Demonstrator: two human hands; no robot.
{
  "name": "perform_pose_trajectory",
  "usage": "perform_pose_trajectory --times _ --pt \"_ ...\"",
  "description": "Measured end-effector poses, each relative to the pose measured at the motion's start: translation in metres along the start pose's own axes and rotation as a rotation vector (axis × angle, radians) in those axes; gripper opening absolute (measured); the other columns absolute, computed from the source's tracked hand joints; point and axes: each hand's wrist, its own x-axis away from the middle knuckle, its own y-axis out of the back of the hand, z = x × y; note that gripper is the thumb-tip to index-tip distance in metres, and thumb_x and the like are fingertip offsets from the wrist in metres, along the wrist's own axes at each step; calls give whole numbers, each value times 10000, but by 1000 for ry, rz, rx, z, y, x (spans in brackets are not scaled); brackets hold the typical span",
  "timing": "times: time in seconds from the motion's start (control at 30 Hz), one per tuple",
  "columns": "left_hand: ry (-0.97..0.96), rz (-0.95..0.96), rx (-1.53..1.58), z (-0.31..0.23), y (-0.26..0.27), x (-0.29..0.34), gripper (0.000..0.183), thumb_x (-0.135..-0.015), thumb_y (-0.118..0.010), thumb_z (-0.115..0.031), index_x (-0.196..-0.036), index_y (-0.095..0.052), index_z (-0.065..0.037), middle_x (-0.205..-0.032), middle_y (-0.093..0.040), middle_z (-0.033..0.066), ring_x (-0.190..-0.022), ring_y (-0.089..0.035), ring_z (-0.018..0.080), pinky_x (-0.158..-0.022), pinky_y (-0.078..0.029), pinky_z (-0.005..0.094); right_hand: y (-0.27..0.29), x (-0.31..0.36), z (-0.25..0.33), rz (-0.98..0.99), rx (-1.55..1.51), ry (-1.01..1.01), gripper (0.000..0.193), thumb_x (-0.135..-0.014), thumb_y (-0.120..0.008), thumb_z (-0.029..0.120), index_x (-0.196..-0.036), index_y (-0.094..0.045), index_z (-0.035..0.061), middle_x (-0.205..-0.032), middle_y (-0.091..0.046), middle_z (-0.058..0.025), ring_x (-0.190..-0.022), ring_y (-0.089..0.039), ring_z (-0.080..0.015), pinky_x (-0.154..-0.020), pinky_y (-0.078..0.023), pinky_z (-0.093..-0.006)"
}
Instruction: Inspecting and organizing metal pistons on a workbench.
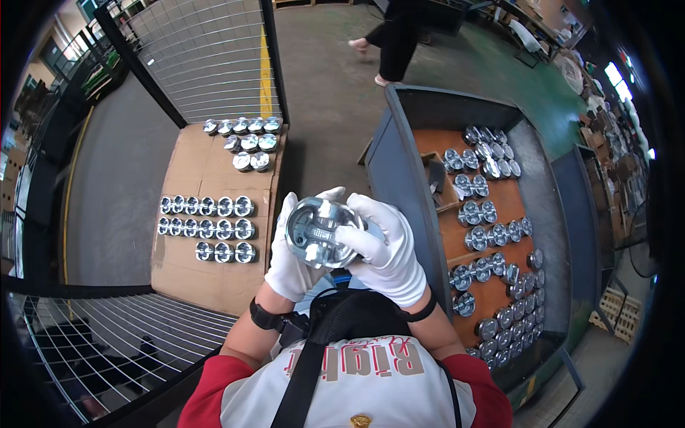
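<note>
Work looks partway, w/ L hand (287,265) + R hand (391,251) grip closed round 1 metal piston (318,234) mid-air, finished rows (207,207) prob. those on cardboard-topped surface (187,158) at L, leftovers (497,234) poss. in grey bin (408,171) at R, tho can't tell for sure.

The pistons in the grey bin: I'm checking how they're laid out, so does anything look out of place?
Somewhat: the pistons in the bin form uneven rows, and one lone piston sits apart near its left side. Damage can't be judged at this size.
</note>
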Motion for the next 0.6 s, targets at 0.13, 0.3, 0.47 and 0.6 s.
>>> perform_pose_trajectory --times 0.13,0.3,0.47,0.6 --pt "34 83 101 -2 4 6 709 -992 -296 -625 -1371 -433 -41 -1065 -666 192 -808 -712 327 -635 -624 416 -1 3 5 73 -154 -110 935 -515 -912 282 -1353 -518 158 -1334 -478 -178 -1065 -603 -355 -890 -507 -440" --pt "32 141 199 0 12 7 709 -976 -293 -653 -1377 -416 -81 -959 -642 268 -704 -674 406 -521 -590 408 -2 8 4 132 -101 -127 1049 -639 -872 472 -1484 -363 117 -1387 -456 -191 -1100 -591 -343 -932 -477 -432" --pt "17 129 356 2 18 5 700 -943 -351 -692 -1391 -443 -162 -1087 -617 293 -800 -647 469 -541 -565 498 -1 7 5 158 -116 -133 1088 -614 -883 452 -1494 -343 109 -1373 -474 -196 -1114 -587 -351 -940 -479 -436" --pt "4 68 324 -1 18 4 731 -934 -357 -702 -1364 -469 -121 -1077 -639 276 -794 -665 450 -565 -577 496 -3 6 6 194 -88 -144 1062 -596 -888 418 -1464 -376 82 -1346 -498 -202 -1131 -579 -376 -952 -480 -449"
